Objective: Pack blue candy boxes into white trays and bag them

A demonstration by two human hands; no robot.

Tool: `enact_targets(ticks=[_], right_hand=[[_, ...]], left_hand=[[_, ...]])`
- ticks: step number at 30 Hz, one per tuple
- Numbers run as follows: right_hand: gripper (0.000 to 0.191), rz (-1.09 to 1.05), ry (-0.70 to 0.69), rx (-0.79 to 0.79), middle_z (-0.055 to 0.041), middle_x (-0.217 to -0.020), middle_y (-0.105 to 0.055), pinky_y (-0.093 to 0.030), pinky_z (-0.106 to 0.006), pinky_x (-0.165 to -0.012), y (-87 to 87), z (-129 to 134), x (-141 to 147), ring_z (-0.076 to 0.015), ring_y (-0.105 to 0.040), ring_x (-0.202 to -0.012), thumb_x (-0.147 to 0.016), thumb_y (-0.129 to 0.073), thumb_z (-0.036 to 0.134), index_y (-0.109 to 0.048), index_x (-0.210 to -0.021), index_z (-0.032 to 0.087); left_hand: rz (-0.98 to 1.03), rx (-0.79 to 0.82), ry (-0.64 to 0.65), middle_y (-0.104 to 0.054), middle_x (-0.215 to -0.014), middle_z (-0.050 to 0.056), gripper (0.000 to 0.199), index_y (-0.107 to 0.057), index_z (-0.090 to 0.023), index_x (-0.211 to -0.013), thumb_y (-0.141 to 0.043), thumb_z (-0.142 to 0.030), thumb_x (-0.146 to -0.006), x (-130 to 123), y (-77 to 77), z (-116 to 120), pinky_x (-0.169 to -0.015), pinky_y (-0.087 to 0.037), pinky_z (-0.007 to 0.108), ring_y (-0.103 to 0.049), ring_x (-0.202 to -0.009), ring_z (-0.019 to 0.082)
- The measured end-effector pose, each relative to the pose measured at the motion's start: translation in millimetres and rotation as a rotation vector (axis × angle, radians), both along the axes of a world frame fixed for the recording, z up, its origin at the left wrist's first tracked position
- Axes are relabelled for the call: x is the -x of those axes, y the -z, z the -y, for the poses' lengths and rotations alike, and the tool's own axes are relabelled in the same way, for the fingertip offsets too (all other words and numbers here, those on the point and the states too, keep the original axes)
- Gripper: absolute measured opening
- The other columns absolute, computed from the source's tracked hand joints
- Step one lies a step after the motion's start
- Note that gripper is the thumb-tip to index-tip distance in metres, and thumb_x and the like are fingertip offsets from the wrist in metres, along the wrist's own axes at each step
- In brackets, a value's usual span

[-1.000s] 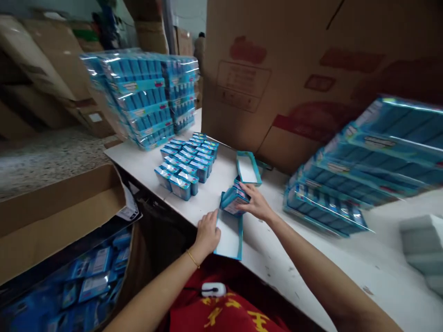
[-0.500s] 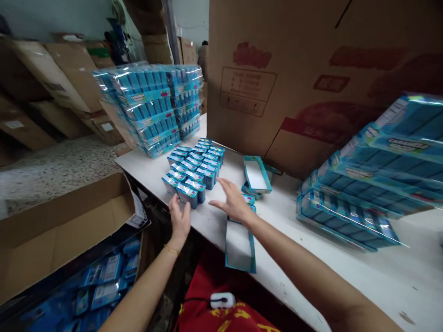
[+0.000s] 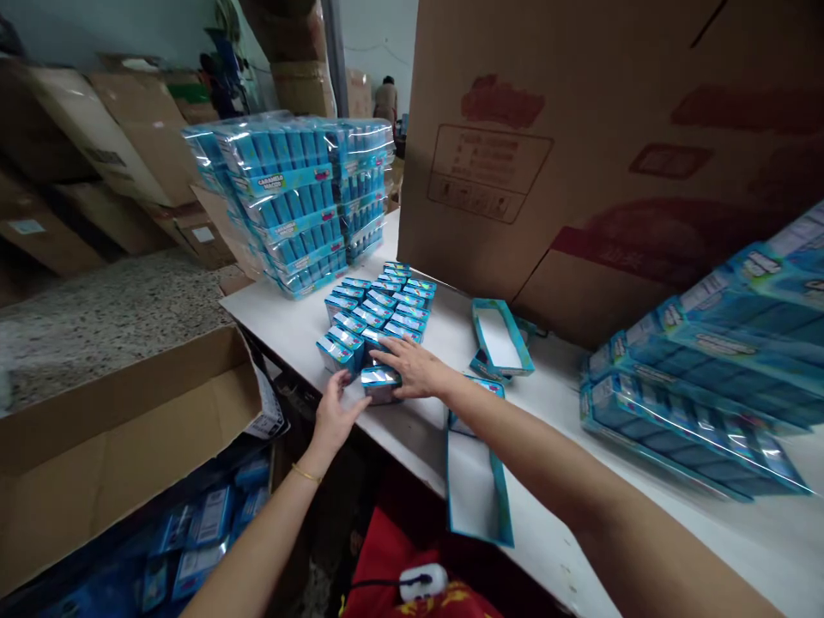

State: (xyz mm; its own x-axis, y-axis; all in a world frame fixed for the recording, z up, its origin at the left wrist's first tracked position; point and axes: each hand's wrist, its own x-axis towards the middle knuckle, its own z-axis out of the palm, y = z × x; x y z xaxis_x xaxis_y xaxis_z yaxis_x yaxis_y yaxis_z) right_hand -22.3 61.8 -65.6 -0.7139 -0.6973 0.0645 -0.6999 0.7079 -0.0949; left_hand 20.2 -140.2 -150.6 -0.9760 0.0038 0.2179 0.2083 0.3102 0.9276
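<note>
Rows of small blue boxes with shiny tops stand upright on the white table. My right hand reaches over the near end of the group, its fingers behind a small blue box and its thumb by that box's right end. At the same box's left end is my left hand, thumb and fingers apart, holding nothing; whether its thumb touches the box I cannot tell. Beside my right forearm lies an open blue display tray, with small boxes at its far end, partly hidden by the arm.
Wrapped stacks of filled trays stand at the back left and at the right. Another open tray lies near a big cardboard carton. Lower left, an open carton holds loose blue boxes. A person is far behind.
My right hand has moved left onto the near small box, which now stands turned and slightly apart from the group. My left hand stays close to its left end. The view has shifted slightly.
</note>
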Motion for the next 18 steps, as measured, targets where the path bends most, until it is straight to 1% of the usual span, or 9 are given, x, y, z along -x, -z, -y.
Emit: enact_targets(ticks=[2, 4, 8, 10, 11, 12, 14, 16, 18], right_hand=[[0.083, 0.017, -0.030, -0.003, -0.0138, -0.142, -0.022, -0.010, -0.048, -0.105, -3.1, -5.6, 2.4, -0.0286, -0.023, -0.128, -0.064, -0.066, 0.039, -0.029, -0.135, 0.019], [0.084, 0.026, 0.002, 0.011, -0.0136, -0.142, -0.021, -0.010, -0.049, -0.105, -0.5, -4.5, -0.5, -0.0293, -0.020, -0.129, -0.064, -0.066, 0.035, -0.027, -0.136, 0.018], [0.083, 0.019, 0.203, 0.138, -0.0122, -0.144, -0.016, -0.017, -0.049, -0.103, 16.4, 7.2, -26.0, -0.0308, -0.008, -0.131, -0.067, -0.060, 0.029, -0.021, -0.139, 0.014], [0.079, -0.015, 0.284, 0.219, -0.0124, -0.144, -0.016, -0.021, -0.047, -0.103, 23.0, 12.4, -41.3, -0.0303, -0.007, -0.131, -0.070, -0.057, 0.028, -0.022, -0.138, 0.012], [0.077, -0.032, 0.301, 0.242, -0.0121, -0.143, -0.018, -0.022, -0.045, -0.103, 24.4, 14.2, -47.1, -0.0293, -0.010, -0.130, -0.070, -0.055, 0.027, -0.022, -0.138, 0.011], [0.076, -0.049, 0.313, 0.251, -0.0117, -0.142, -0.021, -0.025, -0.043, -0.102, 24.5, 15.5, -51.0, -0.0282, -0.015, -0.128, -0.071, -0.055, 0.026, -0.022, -0.138, 0.012], [0.076, -0.071, 0.338, 0.234, -0.0119, -0.137, -0.031, -0.031, -0.043, -0.097, 21.5, 16.9, -52.8, -0.0276, -0.026, -0.121, -0.072, -0.056, 0.027, -0.021, -0.138, 0.014], [0.077, -0.066, 0.362, 0.192, -0.0130, -0.128, -0.040, -0.036, -0.044, -0.090, 15.4, 16.6, -50.5, -0.0281, -0.035, -0.112, -0.071, -0.060, 0.034, -0.024, -0.137, 0.014], [0.078, -0.048, 0.354, 0.155, -0.0135, -0.122, -0.044, -0.039, -0.043, -0.086, 6.6, 12.8, -52.3, -0.0280, -0.039, -0.106, -0.070, -0.063, 0.042, -0.029, -0.135, 0.014]], left_hand=[[-0.010, 0.019, 0.050, -0.050, -0.121, 0.013, 0.070, -0.037, -0.018, -0.124, -0.069, -0.035, -0.064, -0.4, -1.7, -5.6, -0.098, -0.036, 0.041, -0.047, -0.115, 0.024], [0.001, 0.030, 0.126, -0.046, -0.127, 0.013, 0.077, -0.032, -0.018, -0.130, -0.069, -0.034, -0.064, 0.5, -5.0, -13.6, -0.099, -0.034, 0.043, -0.044, -0.118, 0.026], [0.065, -0.004, 0.281, -0.042, -0.132, 0.014, 0.087, -0.013, -0.018, -0.138, -0.063, -0.024, -0.067, 3.7, -4.9, -32.1, -0.100, -0.033, 0.043, -0.044, -0.118, 0.024], [0.067, -0.027, 0.323, -0.036, -0.136, 0.015, 0.091, -0.004, -0.017, -0.139, -0.060, -0.018, -0.068, 3.6, -0.2, -40.0, -0.102, -0.031, 0.042, -0.041, -0.120, 0.023], [0.067, -0.035, 0.327, -0.033, -0.138, 0.015, 0.091, -0.001, -0.017, -0.140, -0.057, -0.015, -0.068, 3.0, 2.5, -43.1, -0.103, -0.030, 0.042, -0.040, -0.122, 0.023], [0.069, -0.038, 0.319, -0.031, -0.139, 0.015, 0.090, -0.001, -0.018, -0.140, -0.055, -0.014, -0.068, 2.1, 4.7, -45.4, -0.103, -0.029, 0.042, -0.039, -0.123, 0.023], [0.067, -0.034, 0.289, -0.031, -0.139, 0.015, 0.085, -0.006, -0.017, -0.140, -0.051, -0.012, -0.069, -0.3, 6.7, -47.6, -0.104, -0.029, 0.042, -0.038, -0.123, 0.023], [0.055, -0.014, 0.281, -0.038, -0.135, 0.014, 0.075, -0.016, -0.016, -0.138, -0.049, -0.013, -0.071, -3.6, 4.2, -46.4, -0.103, -0.029, 0.041, -0.041, -0.121, 0.023], [0.057, 0.002, 0.309, -0.044, -0.130, 0.013, 0.068, -0.023, -0.015, -0.136, -0.050, -0.019, -0.074, -9.0, -1.4, -42.4, -0.102, -0.031, 0.041, -0.044, -0.118, 0.023]])
